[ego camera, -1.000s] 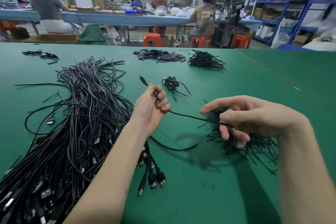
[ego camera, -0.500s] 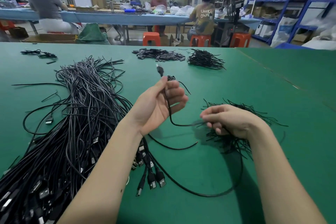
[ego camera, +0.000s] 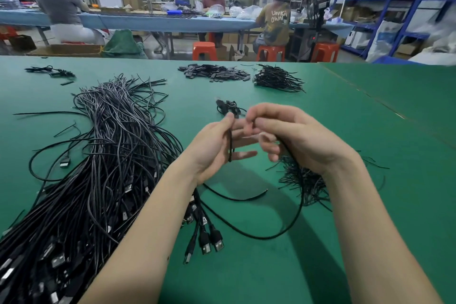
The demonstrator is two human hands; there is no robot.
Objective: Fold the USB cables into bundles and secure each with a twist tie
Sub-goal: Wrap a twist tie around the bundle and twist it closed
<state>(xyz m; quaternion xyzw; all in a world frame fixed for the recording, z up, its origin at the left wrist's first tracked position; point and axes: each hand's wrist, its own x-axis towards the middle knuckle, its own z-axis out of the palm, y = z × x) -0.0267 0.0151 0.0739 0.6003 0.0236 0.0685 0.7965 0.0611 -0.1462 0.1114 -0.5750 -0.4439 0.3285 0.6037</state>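
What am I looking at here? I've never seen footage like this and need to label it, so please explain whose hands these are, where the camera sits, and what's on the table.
There is no machine here: these are a person's two bare hands, filmed by a wide-angle camera worn on their head, looking forward and down.

The left hand pinches a black USB cable between thumb and fingers. The right hand curls round the same cable further along, and the rest hangs in a loop down onto the green table.

To the left lies a big pile of loose USB cables, plugs toward the camera. Under the right wrist is a heap of thin black twist ties. Just beyond the hands sits a small cable bundle, apparently already tied. Further back is another pile of black wires.

Other workers sit at benches behind.
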